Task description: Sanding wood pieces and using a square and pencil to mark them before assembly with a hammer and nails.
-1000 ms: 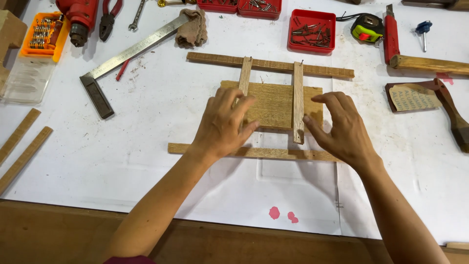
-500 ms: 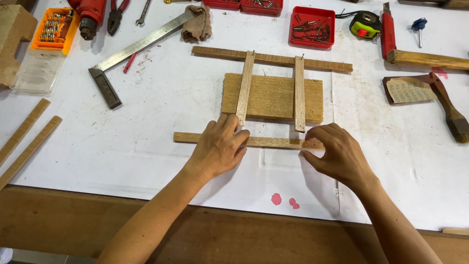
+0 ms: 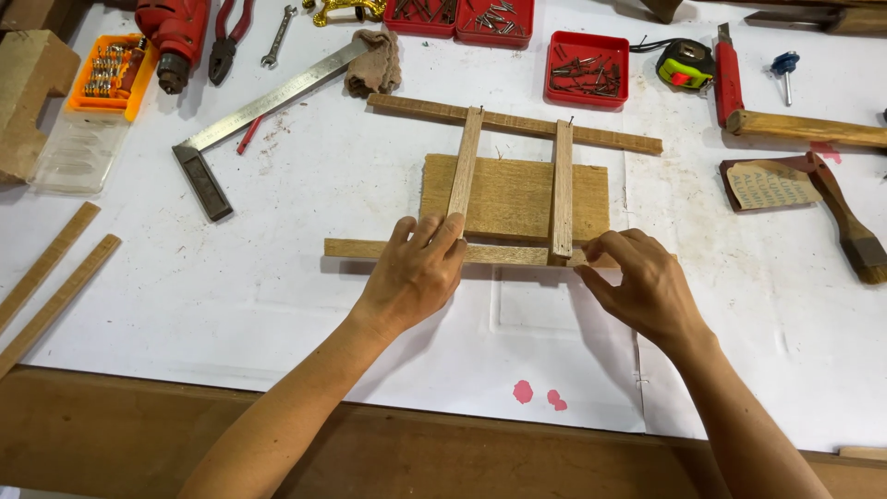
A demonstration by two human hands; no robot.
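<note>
Item: loose wooden frame of four slats, centre of the frame, laid over a flat wooden board [image 3: 513, 196] on white paper. Left hand [image 3: 416, 273] lay palm-down, fingers nearly flat and slightly spread, pressing the lower slat [image 3: 504, 252] where the left upright slat [image 3: 465, 166] met it; nothing was grasped. Right hand [image 3: 647, 282] had fingers curled, tips pinching the right end of the same slat just beside the right upright slat [image 3: 562, 189]. Upper slat [image 3: 513, 123] lay untouched above. Risk, as judged: joints looked unfixed, so uneven pressure from either hand could skew the uprights or slide the lower slat off the board's edge. Room: bare paper lower centre and left of centre; crowded upper edge held a red tray of nails [image 3: 586, 70], a try square [image 3: 263, 115] and a red drill [image 3: 174, 37]; brush [image 3: 845, 217] close at right; two spare strips [image 3: 51, 277] at far left; table edge near the forearms
</note>
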